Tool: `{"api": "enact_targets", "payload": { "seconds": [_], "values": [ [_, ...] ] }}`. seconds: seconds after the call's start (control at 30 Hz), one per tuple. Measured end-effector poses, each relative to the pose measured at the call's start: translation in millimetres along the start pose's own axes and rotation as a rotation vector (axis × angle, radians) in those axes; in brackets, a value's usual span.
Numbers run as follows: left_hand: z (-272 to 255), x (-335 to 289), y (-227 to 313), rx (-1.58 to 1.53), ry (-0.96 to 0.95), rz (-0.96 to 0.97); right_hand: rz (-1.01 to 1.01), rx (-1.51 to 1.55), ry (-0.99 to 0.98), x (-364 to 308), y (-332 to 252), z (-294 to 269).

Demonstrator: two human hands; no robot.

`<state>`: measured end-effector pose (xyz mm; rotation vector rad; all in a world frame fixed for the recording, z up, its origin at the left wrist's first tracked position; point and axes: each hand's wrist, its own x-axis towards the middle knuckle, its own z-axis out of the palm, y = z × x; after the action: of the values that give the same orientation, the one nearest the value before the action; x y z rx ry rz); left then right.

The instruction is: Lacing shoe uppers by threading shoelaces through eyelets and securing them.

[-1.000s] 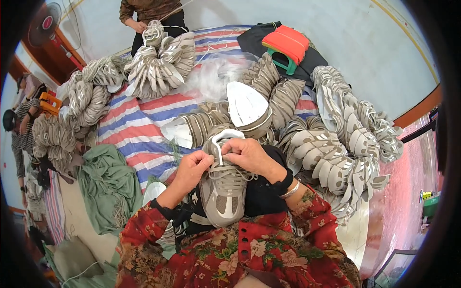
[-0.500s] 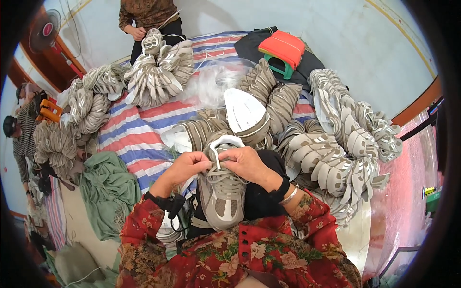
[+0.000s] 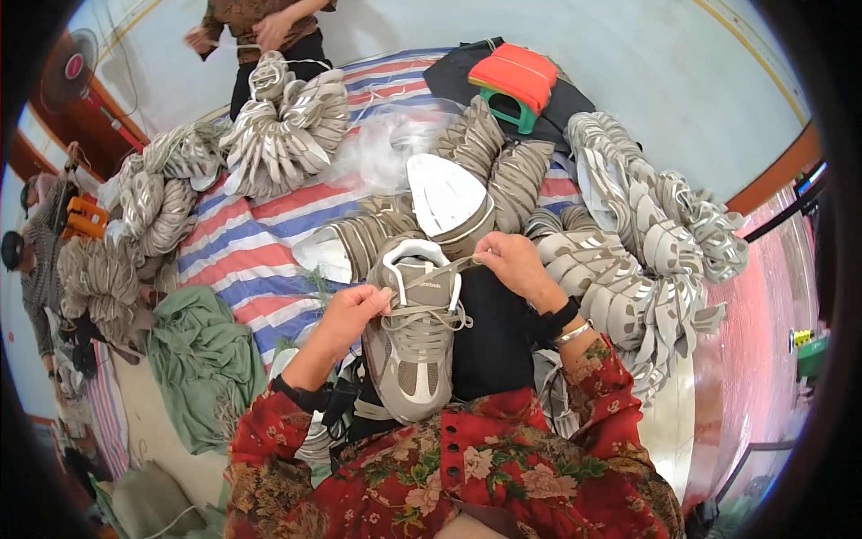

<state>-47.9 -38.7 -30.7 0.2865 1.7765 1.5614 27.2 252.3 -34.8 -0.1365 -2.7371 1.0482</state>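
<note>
A beige and brown sneaker upper [image 3: 422, 364] rests on my lap, toe toward me, with its tongue standing up between white-edged collar sides. Flat beige shoelace [image 3: 420, 314] crosses its front. At the collar's left edge my left hand [image 3: 352, 314] is closed in a pinch on the lace. My right hand [image 3: 523, 268], up and to the right of the tongue, pinches the other lace end and pulls it taut. A small lace loop hangs at the shoe's right side. Just beyond lies a nested stack of uppers with a white sole side [image 3: 449, 198] facing up.
Bundles of nested uppers [image 3: 628, 269] lie right; more bundles [image 3: 287, 135] lie far left on a striped sheet [image 3: 238, 260]. A green cloth [image 3: 202, 359] is at left. A red-topped green stool [image 3: 512, 85] stands at the back. Another person [image 3: 265, 31] works at the far side.
My right hand has moved away from my left, up and to the right, drawing out a lace end. My left hand stays by the collar. The far person's hands have lifted and spread.
</note>
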Motion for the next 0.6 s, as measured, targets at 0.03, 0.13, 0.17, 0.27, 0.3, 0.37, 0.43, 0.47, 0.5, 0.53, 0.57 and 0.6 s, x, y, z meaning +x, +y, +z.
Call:
{"api": "enact_targets", "payload": {
  "seconds": [0.03, 0.13, 0.17, 0.27, 0.3, 0.37, 0.43, 0.47, 0.5, 0.53, 0.57, 0.6],
  "values": [
    [1.9, -4.0, 2.6, 0.003, -0.011, -0.005, 0.036, -0.027, -0.035, -5.5, -1.1, 0.4],
    [-4.4, -12.4, 3.0, -0.072, -0.014, -0.041, -0.114, -0.06, 0.148, -17.2, -16.5, 9.6],
    [-9.7, -13.7, 1.9, -0.065, -0.022, -0.043, -0.153, -0.003, 0.155, -21.5, -16.2, 14.5],
    [-18.8, -16.5, 4.2, -0.094, -0.12, 0.02, -0.302, 0.055, -0.04, -36.3, -34.2, 15.9],
    [-22.2, -14.7, 6.7, -0.088, -0.118, 0.018, -0.307, 0.078, 0.019, -39.7, -35.2, 22.3],
    [-36.8, -9.1, 10.0, -0.152, -0.001, -0.064, -0.24, 0.146, -0.082, -38.8, -42.3, 20.1],
    [-48.2, 7.2, 8.0, -0.09, 0.125, -0.036, -0.266, 0.243, -0.094, -41.3, -51.3, 20.0],
    [-38.9, 8.9, 19.6, -0.026, 0.244, 0.018, -0.293, 0.341, -0.108, -42.5, -57.8, 22.3],
    [-35.7, 11.1, 28.8, 0.039, 0.361, 0.073, -0.3, 0.353, -0.107, -42.8, -63.8, 25.3],
    [-56.9, 19.4, 18.7, 0.048, 0.14, 0.037, -0.309, 0.425, -0.13, -43.8, -73.5, 27.6],
    [-63.4, 21.3, 21.9, 0.053, 0.151, 0.034, -0.306, 0.494, -0.152, -45.8, -75.9, 30.5],
    [-69.3, 22.2, 24.4, 0.06, 0.052, -0.039, -0.32, 0.479, -0.099, -47.5, -73.6, 38.0]
  ]
}}
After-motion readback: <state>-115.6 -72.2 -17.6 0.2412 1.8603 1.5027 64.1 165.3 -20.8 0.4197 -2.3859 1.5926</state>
